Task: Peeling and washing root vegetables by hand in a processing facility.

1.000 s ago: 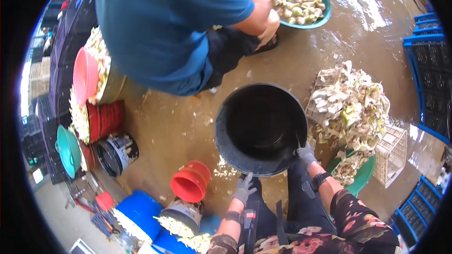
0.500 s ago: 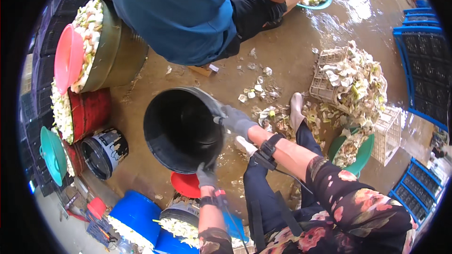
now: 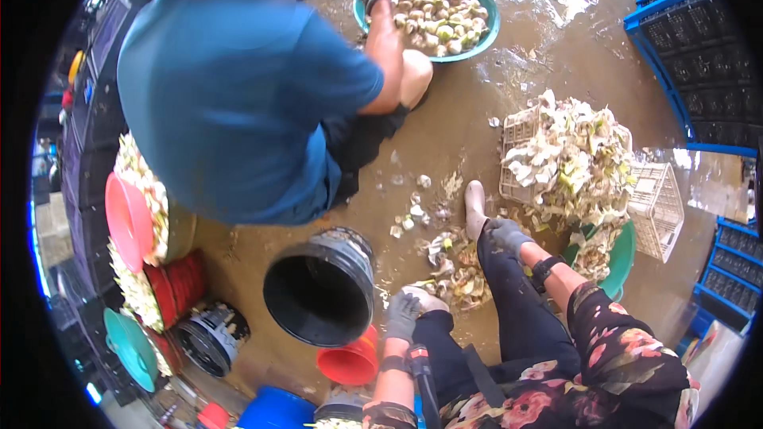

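Bucket (image 3: 322, 290) moved left, now tipped, empty; left hand (image 3: 401, 315) and right hand (image 3: 504, 234) open, let go, resting on knees.

My left hand (image 3: 403, 315) and right hand (image 3: 504, 233) wear soft grey cloth gloves that look matt, and my trousers (image 3: 556, 349) are thin cloth with flowers on them. The big black bucket (image 3: 320, 288) is smooth plastic with a dull inside, and the small red tub (image 3: 350, 363) beside it is shiny plastic. The floor (image 3: 445, 139) is hard, brown and wet, so it shines, and the white crates (image 3: 660, 202) are plastic with holes, topped with papery peels (image 3: 568, 159).
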The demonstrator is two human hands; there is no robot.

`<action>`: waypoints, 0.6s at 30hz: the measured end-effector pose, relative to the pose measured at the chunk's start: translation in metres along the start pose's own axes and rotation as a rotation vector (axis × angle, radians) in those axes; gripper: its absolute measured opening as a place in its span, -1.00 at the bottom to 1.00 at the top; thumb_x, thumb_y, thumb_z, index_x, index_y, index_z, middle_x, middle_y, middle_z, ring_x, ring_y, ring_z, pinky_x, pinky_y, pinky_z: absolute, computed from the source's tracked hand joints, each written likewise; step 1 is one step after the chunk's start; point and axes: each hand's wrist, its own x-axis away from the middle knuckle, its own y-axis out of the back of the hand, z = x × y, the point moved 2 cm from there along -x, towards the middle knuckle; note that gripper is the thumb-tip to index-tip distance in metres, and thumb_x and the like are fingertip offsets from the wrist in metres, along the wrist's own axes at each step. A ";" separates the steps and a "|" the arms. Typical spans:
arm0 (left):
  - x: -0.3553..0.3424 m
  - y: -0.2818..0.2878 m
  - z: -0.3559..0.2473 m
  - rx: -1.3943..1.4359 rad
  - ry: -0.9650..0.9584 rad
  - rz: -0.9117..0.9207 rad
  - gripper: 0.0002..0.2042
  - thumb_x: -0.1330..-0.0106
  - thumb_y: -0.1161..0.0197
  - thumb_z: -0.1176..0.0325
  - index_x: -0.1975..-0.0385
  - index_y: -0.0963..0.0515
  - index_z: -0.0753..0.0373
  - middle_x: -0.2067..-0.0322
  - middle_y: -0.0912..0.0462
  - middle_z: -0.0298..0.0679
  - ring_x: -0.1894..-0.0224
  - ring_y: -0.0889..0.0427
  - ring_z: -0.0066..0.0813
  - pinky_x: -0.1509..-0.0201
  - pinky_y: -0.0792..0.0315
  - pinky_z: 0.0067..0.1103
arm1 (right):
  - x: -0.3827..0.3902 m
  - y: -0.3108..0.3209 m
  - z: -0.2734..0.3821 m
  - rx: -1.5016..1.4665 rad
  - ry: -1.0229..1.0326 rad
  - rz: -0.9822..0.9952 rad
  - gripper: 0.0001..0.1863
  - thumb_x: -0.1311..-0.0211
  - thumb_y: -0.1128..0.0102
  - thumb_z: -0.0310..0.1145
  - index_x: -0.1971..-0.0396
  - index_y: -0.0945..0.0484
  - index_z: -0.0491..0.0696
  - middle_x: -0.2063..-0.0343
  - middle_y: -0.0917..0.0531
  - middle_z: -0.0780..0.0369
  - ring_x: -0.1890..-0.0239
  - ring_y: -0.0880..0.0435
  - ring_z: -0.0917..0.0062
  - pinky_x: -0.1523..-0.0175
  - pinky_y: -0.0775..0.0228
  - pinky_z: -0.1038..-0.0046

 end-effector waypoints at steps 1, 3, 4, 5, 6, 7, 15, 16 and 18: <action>-0.002 -0.032 0.002 -0.067 -0.028 0.019 -0.76 -0.11 0.03 0.17 0.41 -0.42 0.21 0.44 -0.50 -0.20 0.31 -0.47 -0.25 0.21 -0.38 -0.38 | -0.011 0.016 -0.014 -0.030 -0.007 -0.017 -0.75 0.12 0.00 -0.29 0.39 -0.49 -0.03 0.44 -0.54 0.15 0.38 -0.51 0.36 0.25 -0.32 0.48; -0.001 -0.108 0.014 -0.239 -0.076 0.095 -0.75 -0.09 -0.02 0.19 0.32 -0.38 0.21 0.44 -0.47 -0.20 0.35 -0.48 -0.28 0.29 -0.41 -0.43 | -0.048 0.043 -0.062 -0.083 -0.052 -0.063 -0.77 0.14 0.02 -0.38 0.40 -0.50 -0.05 0.45 -0.56 0.17 0.40 -0.53 0.42 0.28 -0.34 0.50; 0.005 -0.128 0.016 -0.320 -0.121 0.124 -0.72 -0.08 -0.04 0.20 0.26 -0.35 0.20 0.44 -0.45 -0.20 0.37 -0.48 -0.29 0.33 -0.43 -0.47 | -0.052 0.063 -0.055 0.032 -0.040 -0.047 -0.77 0.15 0.03 -0.41 0.40 -0.50 -0.05 0.45 -0.56 0.19 0.41 -0.54 0.46 0.29 -0.35 0.51; 0.000 -0.143 0.020 -0.367 -0.078 0.094 -0.73 -0.08 -0.04 0.23 0.27 -0.35 0.22 0.43 -0.44 -0.18 0.40 -0.49 -0.28 0.36 -0.43 -0.46 | -0.060 0.070 -0.061 -0.020 -0.042 -0.038 -0.77 0.13 0.02 -0.44 0.39 -0.50 -0.04 0.47 -0.56 0.19 0.45 -0.54 0.52 0.31 -0.37 0.52; -0.006 -0.171 0.023 -0.414 -0.070 0.117 -0.74 -0.09 -0.03 0.25 0.26 -0.34 0.23 0.43 -0.44 -0.18 0.42 -0.49 -0.29 0.38 -0.44 -0.47 | -0.066 0.091 -0.053 -0.064 -0.029 0.000 -0.77 0.13 0.02 -0.45 0.38 -0.50 -0.04 0.47 -0.56 0.20 0.46 -0.54 0.53 0.32 -0.37 0.53; -0.011 -0.197 0.025 -0.460 -0.065 0.138 -0.74 -0.10 -0.02 0.27 0.25 -0.33 0.24 0.43 -0.44 -0.17 0.43 -0.49 -0.29 0.41 -0.44 -0.49 | -0.067 0.111 -0.043 -0.101 -0.013 0.046 -0.77 0.13 0.02 -0.46 0.37 -0.49 -0.05 0.48 -0.56 0.20 0.47 -0.54 0.54 0.33 -0.37 0.53; -0.025 -0.441 0.023 -0.552 -0.045 0.404 -0.79 -0.14 0.02 0.35 0.26 -0.32 0.28 0.51 -0.44 -0.23 0.53 -0.49 -0.40 0.49 -0.43 -0.57 | -0.167 0.238 -0.043 -0.464 -0.076 -0.049 -0.82 0.12 0.05 -0.48 0.44 -0.49 -0.08 0.58 -0.54 0.24 0.61 -0.50 0.57 0.46 -0.33 0.57; -0.031 -0.464 0.016 -0.525 -0.046 0.425 -0.80 -0.14 0.02 0.36 0.26 -0.33 0.28 0.52 -0.44 -0.24 0.53 -0.48 -0.42 0.50 -0.42 -0.58 | -0.180 0.254 -0.033 -0.528 -0.060 -0.063 -0.85 0.10 0.06 -0.55 0.47 -0.47 -0.15 0.65 -0.52 0.25 0.71 -0.46 0.60 0.60 -0.31 0.58; -0.044 -0.505 0.005 -0.479 -0.040 0.451 -0.81 -0.14 0.02 0.38 0.27 -0.33 0.29 0.53 -0.44 -0.25 0.54 -0.47 -0.45 0.50 -0.42 -0.59 | -0.205 0.278 -0.012 -0.744 -0.135 -0.040 -0.86 0.07 0.04 -0.51 0.45 -0.47 -0.15 0.65 -0.50 0.26 0.70 -0.47 0.59 0.62 -0.30 0.58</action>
